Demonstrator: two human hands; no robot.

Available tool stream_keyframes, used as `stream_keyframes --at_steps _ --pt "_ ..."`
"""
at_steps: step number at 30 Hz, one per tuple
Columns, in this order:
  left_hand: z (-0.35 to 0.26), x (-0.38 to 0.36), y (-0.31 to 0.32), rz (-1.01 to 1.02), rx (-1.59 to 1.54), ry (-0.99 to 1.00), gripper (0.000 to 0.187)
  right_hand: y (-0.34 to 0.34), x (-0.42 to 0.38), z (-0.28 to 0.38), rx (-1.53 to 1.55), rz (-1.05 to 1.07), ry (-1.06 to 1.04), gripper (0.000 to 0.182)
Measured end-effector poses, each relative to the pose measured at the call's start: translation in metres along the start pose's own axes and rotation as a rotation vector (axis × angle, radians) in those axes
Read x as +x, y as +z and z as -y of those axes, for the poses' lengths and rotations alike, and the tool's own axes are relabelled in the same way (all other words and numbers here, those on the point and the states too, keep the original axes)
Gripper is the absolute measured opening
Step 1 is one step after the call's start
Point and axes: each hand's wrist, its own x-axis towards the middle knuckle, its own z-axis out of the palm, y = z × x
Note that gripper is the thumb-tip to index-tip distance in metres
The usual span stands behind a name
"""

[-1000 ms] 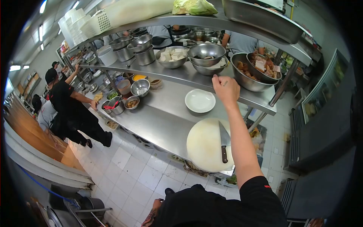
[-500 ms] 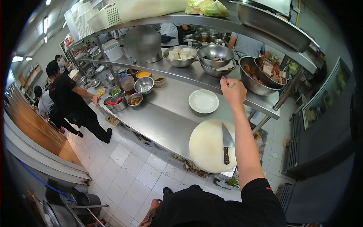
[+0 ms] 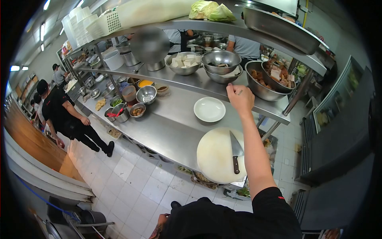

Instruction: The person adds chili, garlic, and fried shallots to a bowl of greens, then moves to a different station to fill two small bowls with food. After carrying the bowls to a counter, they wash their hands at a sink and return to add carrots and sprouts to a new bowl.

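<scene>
My right hand [image 3: 241, 98] is closed at the front edge of the steel shelf [image 3: 191, 82], fingers curled over it and partly hidden. Just beyond it stand stacked steel bowls [image 3: 223, 59], one holding dark pieces. To the right, a large bowl [image 3: 267, 91] carries another bowl of cooked meat [image 3: 279, 75]. Below my forearm, a knife [image 3: 235, 153] lies on a round white cutting board [image 3: 213, 155]. An upturned-rim white plate [image 3: 209, 109] rests on the counter behind the board. My left hand [image 3: 163, 218] hangs low by my body, its fingers mostly hidden.
White blocks fill a bowl [image 3: 184, 63] on the shelf. Small ingredient bowls [image 3: 138, 110] cluster at the counter's left. A cabbage [image 3: 211, 10] and a deep steel pan [image 3: 278, 30] sit overhead. A co-worker in black [image 3: 59, 109] stands in the left aisle.
My view has shifted slightly. My right hand stays at the shelf edge. The co-worker in black has turned and taken a hand off the counter.
</scene>
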Motion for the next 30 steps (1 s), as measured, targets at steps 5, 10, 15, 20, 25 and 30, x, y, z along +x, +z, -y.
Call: stream_keyframes --at_steps 5,10,15,20,25,30 --pt "0.015 0.011 0.006 -0.048 -0.001 0.020 0.034 0.001 0.001 0.000 -0.038 0.000 0.000 0.042" --pt "0.020 0.016 0.008 -0.061 -0.025 0.028 0.032 0.002 0.001 0.000 -0.041 0.003 0.012 0.042" --pt "-0.002 0.008 0.006 -0.112 -0.058 -0.049 0.032 0.001 0.001 0.002 -0.037 0.004 0.009 0.041" --pt "-0.011 0.007 0.002 -0.099 -0.061 -0.027 0.033 0.000 -0.001 0.003 -0.038 0.004 0.002 0.041" --pt "0.035 0.043 0.024 0.013 -0.004 -0.001 0.035 0.001 0.001 0.000 -0.034 -0.015 -0.010 0.040" --pt "0.083 0.073 0.044 0.008 0.042 0.102 0.034 0.002 0.000 -0.003 -0.010 -0.038 -0.024 0.040"
